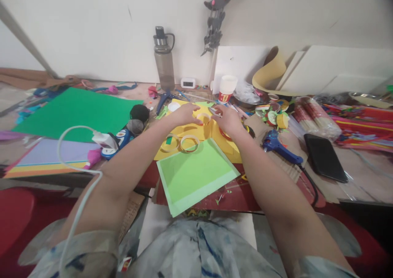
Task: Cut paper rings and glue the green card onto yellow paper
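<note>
Over the yellow sheets (187, 131), my left hand (184, 115) is closed, its fingertips pinching the left edge of a pale ring (203, 118). Just right of that ring, my right hand (227, 119) curls around a small, shiny whitish object (215, 113); its kind is too blurred to tell. Nearer to me lie a second pale ring (189, 144) and a third ring (170, 143). A light green sheet (198, 173) lies below them, tilted, over the table's front part. Under my right wrist, part of a red ring (224, 134) shows.
A blue glue gun (281, 149) and a black phone (325, 157) lie to the right. Behind my hands stand a paper cup (227, 89) and a grey bottle (164, 63). On the left are a green sheet (80, 112) and a white cable (81, 200) crossing my left forearm.
</note>
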### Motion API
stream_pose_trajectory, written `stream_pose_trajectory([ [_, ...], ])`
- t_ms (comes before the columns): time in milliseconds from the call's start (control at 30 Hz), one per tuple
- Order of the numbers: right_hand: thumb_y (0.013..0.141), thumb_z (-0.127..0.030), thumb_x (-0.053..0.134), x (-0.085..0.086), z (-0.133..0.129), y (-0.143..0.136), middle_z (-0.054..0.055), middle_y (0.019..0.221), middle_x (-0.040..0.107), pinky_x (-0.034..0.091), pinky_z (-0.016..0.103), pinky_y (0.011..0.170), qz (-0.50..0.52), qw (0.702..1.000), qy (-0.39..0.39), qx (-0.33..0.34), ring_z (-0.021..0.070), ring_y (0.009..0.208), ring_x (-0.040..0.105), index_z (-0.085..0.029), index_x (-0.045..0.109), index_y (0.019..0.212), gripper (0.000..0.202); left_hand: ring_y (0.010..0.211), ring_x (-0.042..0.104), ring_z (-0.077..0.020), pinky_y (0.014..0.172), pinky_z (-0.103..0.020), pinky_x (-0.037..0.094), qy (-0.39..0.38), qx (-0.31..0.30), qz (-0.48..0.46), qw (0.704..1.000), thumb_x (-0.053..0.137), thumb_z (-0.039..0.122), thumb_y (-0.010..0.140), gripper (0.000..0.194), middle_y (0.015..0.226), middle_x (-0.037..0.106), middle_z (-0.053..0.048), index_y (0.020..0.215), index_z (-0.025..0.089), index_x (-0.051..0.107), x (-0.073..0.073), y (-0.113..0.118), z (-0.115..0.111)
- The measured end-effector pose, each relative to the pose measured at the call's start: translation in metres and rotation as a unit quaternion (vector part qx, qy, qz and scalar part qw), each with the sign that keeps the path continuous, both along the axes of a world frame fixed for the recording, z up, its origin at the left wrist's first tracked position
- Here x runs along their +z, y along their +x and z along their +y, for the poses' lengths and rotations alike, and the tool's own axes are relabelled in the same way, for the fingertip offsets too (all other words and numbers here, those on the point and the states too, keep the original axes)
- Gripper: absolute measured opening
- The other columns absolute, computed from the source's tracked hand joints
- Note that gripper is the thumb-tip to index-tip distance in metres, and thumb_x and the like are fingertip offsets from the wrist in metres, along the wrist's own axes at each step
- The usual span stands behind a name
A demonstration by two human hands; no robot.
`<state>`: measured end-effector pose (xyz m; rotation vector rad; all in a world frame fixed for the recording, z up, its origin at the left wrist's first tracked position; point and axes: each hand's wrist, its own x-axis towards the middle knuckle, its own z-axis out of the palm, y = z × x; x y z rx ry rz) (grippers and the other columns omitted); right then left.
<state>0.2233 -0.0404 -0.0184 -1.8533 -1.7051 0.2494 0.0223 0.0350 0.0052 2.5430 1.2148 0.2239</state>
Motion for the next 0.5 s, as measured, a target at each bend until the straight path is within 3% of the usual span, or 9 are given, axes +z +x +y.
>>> stream_pose_trajectory([
  [167,0.091,-0.028,0.066,0.004,-0.002,0.002,0.010,0.116,0.078,0.044,0.047,0.098,-0.001,1.000,0.011,-0.021,0.0292,0.108,0.068,-0.020,0.072,0.119,0.029,0.128,0.060,-0.0310,0.108,-0.038,0.046,0.022,-0.021,0.025,0.999,0.082,0.044,0.075,0.079,0.142,0.064,-0.017,0.143,0.011,0.058,-0.008,0.015,0.000],
  [367,0.092,-0.030,0.066,0.007,-0.002,0.001,0.010,0.115,0.078,0.046,0.044,0.097,-0.003,1.000,0.019,-0.021,0.0288,0.108,0.068,-0.021,0.074,0.115,0.026,0.112,0.066,-0.0301,0.096,-0.037,0.049,0.042,-0.041,0.020,0.998,0.074,0.043,0.081,0.042,0.118,0.073,-0.013,0.111,0.014,0.073,-0.012,0.016,-0.003],
  [500,0.092,-0.029,0.065,0.009,-0.003,-0.001,0.009,0.116,0.078,0.046,0.048,0.099,-0.013,0.999,0.003,-0.033,0.0303,0.111,0.069,-0.022,0.075,0.113,0.025,0.102,0.066,-0.0274,0.090,-0.036,0.049,0.038,-0.028,-0.022,0.999,0.075,0.042,0.079,0.039,0.109,0.074,-0.011,0.107,0.015,0.072,-0.019,0.014,0.000],
])
